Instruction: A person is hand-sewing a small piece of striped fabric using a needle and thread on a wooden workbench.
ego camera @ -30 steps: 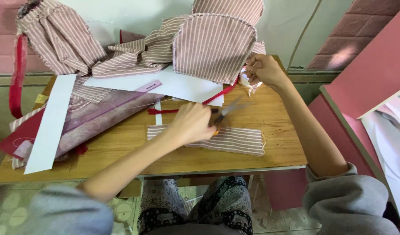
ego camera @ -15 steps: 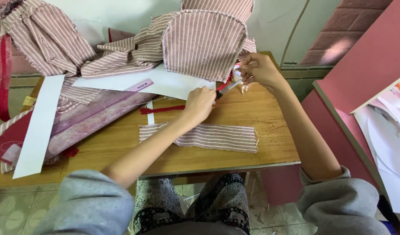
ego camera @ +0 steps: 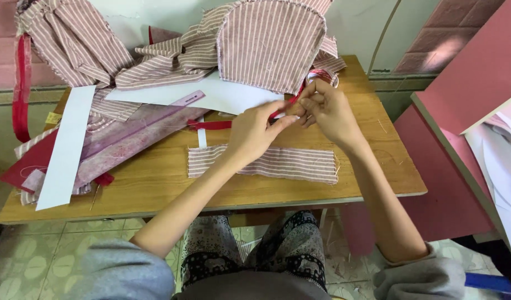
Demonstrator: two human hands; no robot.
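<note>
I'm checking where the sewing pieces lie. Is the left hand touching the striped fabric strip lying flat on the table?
Cannot tell. In the head view the left hand overlaps the top edge of the striped fabric strip, but from above it could be resting on it or raised over it.

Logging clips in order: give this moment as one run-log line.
left hand: pinching red strap | right hand: fingertips meeting the left's at the strap | striped strip: flat on wooden table | scissors: not visible
</note>
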